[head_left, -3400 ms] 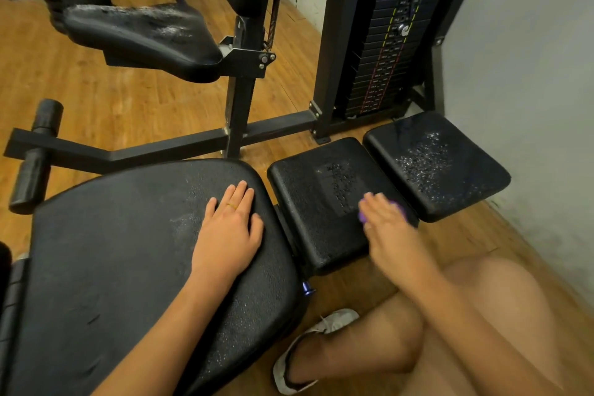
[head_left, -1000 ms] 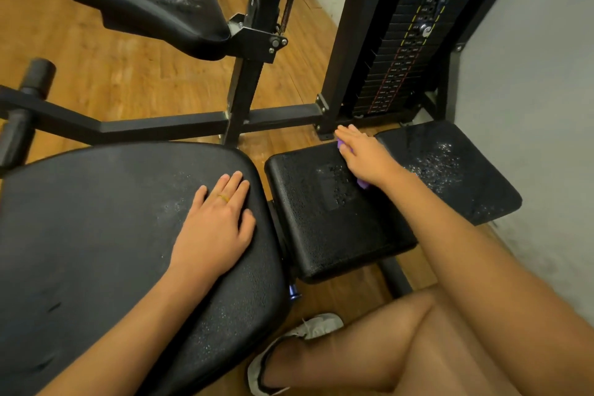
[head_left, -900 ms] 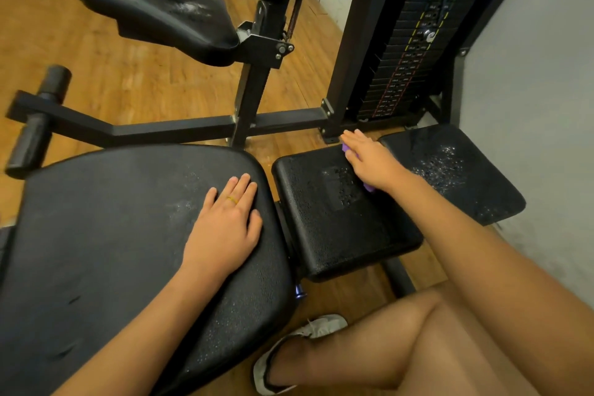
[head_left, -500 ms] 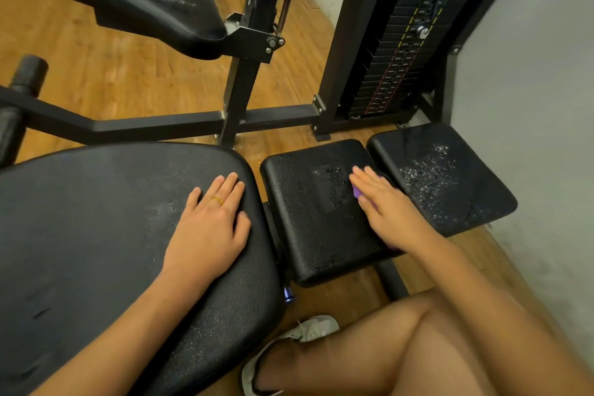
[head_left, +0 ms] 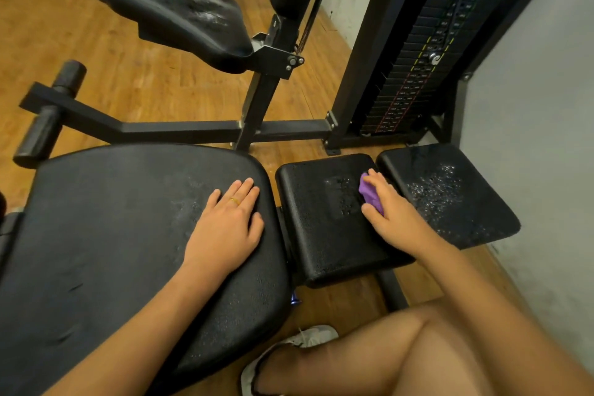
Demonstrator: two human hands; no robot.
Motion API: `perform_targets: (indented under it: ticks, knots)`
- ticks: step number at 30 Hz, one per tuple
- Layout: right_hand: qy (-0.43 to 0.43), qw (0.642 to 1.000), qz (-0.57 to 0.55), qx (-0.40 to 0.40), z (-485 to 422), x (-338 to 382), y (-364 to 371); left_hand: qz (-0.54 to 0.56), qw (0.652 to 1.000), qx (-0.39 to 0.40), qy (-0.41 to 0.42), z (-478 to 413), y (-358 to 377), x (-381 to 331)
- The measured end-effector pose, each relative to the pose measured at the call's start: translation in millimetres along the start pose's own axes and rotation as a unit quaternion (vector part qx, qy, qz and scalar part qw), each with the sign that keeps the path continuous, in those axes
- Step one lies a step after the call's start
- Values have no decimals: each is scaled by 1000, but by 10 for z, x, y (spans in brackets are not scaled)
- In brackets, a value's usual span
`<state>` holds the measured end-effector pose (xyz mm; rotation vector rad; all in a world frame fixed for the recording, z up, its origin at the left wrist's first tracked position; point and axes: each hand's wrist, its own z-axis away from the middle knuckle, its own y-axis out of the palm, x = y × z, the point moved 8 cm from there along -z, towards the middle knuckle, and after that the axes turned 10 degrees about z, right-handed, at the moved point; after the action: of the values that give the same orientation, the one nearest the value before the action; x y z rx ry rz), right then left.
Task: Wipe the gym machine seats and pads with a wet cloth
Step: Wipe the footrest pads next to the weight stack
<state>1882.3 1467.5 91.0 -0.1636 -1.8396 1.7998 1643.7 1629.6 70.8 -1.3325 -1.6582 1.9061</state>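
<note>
From the head camera, the person crouches beside the machine, one bare knee (head_left: 418,331) raised and a shoe (head_left: 308,336) on the wooden floor (head_left: 128,80) below. The left hand (head_left: 225,228) lies flat on the big seat (head_left: 112,235) near its right edge, palm down, fingers straight and close together, holding nothing. It looks placed there as a prop, taking the body's weight while the other arm reaches across. A ring (head_left: 234,201) shows on one finger. The right hand (head_left: 390,215) rests on the right part of the middle pad (head_left: 321,219), its fingers bent over a bunched purple cloth (head_left: 371,194) and the thumb closing in from the side, so the cloth is gripped and pressed down against the pad. Only a strip of the cloth shows between the fingers and thumb. Bunching it this way likely gives a firm wad to rub with. A speckled patch on the pad, just left of the cloth, looks like droplets or flaked surface; which, I cannot tell. The right pad (head_left: 450,196), just beside the middle one and near the wall (head_left: 530,138), carries a bright scatter of wet-looking specks and seems the likely next surface to wipe. Farther off, a second seat (head_left: 180,19) on its post is streaked pale, perhaps worn or damp. The frame bar (head_left: 180,130) runs across the floor between that seat and the near pads, and the weight stack (head_left: 414,74) stands behind them against the wall.
</note>
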Motion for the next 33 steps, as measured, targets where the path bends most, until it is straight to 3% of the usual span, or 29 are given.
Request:
perform_targets:
  ticks: [8,15,24,33]
  knots:
    - [35,998,-16,-44,-94,-169,21,-1,1000,7,5,-42,51,-9]
    - [23,999,-1,-26,-542,-27,35,-4,1000,-1,3,-37,60,46]
    - [-21,999,22,-16,536,28,124,-9,1000,-7,9,-55,40,0]
    - [52,998,26,-8,-861,14,110,0,1000,15,5,-24,110,22]
